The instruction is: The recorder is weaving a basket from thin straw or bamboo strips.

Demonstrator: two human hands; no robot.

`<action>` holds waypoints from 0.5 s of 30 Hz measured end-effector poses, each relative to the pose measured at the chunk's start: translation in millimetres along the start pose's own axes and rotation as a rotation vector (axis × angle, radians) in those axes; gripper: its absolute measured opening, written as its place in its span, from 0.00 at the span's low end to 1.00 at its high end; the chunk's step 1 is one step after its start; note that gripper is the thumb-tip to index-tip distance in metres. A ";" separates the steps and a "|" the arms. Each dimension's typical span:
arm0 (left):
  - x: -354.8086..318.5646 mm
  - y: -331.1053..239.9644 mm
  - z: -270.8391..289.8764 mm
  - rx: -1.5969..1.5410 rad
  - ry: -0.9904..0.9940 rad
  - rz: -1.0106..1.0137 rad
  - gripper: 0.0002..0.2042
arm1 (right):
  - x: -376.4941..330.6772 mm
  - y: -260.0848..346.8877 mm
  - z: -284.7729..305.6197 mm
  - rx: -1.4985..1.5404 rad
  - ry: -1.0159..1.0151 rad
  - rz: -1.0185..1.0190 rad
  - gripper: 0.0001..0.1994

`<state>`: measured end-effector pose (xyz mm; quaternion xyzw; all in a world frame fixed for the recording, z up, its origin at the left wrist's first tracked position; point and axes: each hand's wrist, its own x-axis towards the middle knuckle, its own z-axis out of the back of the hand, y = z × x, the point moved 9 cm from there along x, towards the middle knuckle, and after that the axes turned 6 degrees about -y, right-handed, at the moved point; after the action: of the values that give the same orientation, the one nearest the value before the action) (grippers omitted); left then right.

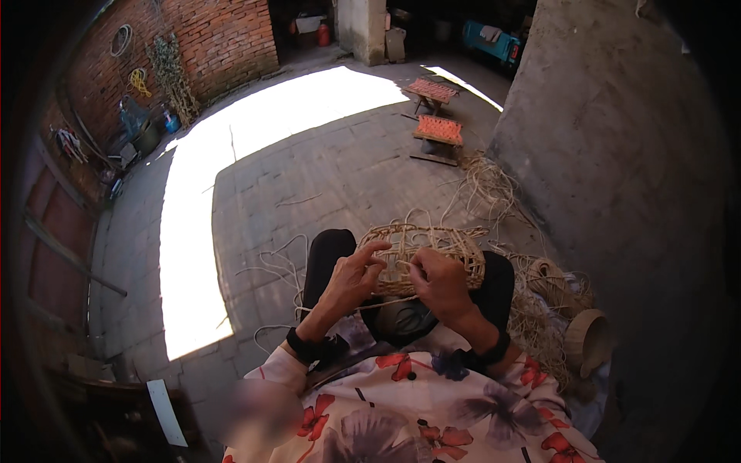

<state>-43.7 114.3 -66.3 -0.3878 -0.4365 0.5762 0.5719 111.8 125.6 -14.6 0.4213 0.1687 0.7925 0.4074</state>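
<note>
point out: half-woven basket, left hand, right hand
half-woven basket [455,248]: head view, on the open weave of its upper right side.
left hand [353,279]: head view, on the back of the hand, fingers at the basket's left end.
right hand [441,282]: head view, on the back of the hand, pressed against the basket's front.

Paved courtyard floor [309,177] in a broad sun patch — brick wall [208,38], grey concrete wall [617,154].

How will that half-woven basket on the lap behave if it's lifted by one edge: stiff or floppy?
Probably light: the basket is open weave of thin pale strands. It likely flexes a little, since loose ends stick out unwoven. Both hands, left and right, touch it on the lap, so it may tip if one lets go. Loose strands could snag.
</note>
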 end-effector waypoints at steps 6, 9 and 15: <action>8.0 10.9 -19.2 -0.026 0.060 -0.060 0.25 | 2.9 1.6 -25.9 -0.069 0.083 0.113 0.06; 7.1 11.8 -11.2 0.077 0.033 -0.058 0.25 | 8.5 1.5 -5.1 0.049 0.027 0.040 0.06; -5.3 33.8 47.6 0.538 -0.232 -0.030 0.17 | -6.7 -61.2 58.3 0.255 -0.179 -0.243 0.05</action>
<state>-99.3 107.4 -83.5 -0.1473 -0.3361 0.7031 0.6091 191.7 153.2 -21.2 0.5150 0.2805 0.6690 0.4568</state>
